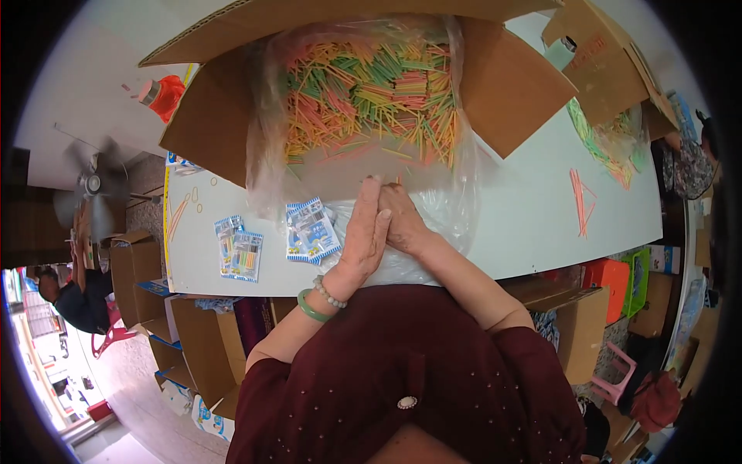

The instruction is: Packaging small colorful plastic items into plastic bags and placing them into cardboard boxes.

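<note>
My left hand (363, 232) is held upright and flat, its fingers stretched out and its palm against my right hand. My right hand (403, 220) is closed, with its fingers bent and pressed together. A small orange tip shows beside its fingertips; what it holds is mostly hidden. Beyond both hands, a heap of thin pink, yellow and green sticks (371, 93) lies in a clear plastic bag (267, 147) inside a cardboard box (212, 116) on its side. By my left wrist lie blue-and-white printed packets (311, 229), and farther left two clear-fronted packets (246, 255) with coloured sticks inside.
Rubber bands (195, 193) lie on the white table (525, 224) at the left. Loose pink sticks (580, 203) and a second bag of sticks (618, 155) are at the right. Open cartons (202, 340) stand below the table edge. Another person (81, 298) is at far left.
</note>
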Action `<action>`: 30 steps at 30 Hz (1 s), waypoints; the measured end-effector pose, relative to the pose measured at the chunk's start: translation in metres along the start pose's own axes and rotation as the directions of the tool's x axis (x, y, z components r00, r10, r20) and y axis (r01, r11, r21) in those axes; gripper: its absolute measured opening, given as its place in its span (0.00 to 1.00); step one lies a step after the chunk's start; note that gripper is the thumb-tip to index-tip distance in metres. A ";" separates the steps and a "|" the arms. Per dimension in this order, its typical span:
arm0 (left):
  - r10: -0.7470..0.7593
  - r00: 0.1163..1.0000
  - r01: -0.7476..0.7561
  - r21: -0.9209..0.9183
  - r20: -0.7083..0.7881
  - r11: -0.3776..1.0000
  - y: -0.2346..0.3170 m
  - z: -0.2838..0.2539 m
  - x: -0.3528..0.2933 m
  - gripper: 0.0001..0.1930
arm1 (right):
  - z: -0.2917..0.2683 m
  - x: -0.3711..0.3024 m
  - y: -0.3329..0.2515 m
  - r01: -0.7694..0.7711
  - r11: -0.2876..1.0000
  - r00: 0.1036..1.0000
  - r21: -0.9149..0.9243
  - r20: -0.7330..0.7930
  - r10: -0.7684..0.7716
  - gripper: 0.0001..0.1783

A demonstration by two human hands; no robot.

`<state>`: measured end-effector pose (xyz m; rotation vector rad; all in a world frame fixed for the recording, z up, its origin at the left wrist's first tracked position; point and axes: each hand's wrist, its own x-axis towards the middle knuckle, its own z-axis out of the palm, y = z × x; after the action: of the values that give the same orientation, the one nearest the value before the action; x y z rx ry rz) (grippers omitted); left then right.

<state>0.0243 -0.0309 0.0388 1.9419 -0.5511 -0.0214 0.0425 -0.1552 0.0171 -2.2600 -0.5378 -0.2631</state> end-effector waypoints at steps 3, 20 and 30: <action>0.019 0.998 -0.019 -0.015 -0.057 1.000 0.000 0.000 0.003 0.28 | -0.003 0.005 0.007 -0.085 0.994 0.994 0.066 0.076 0.080 0.08; 0.092 0.968 -0.214 0.571 0.235 0.793 -0.014 -0.008 -0.017 0.04 | -0.032 0.013 0.014 -0.466 0.753 0.834 -0.464 0.054 0.549 0.17; 0.066 0.989 -0.126 0.539 0.130 0.833 -0.021 -0.005 -0.019 0.08 | -0.006 0.038 0.000 -0.315 0.755 0.813 -0.575 0.247 0.527 0.14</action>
<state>0.0164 -0.0120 0.0183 2.4791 -0.7900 0.1103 0.0765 -0.1488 0.0344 -2.9085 -0.1186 0.3488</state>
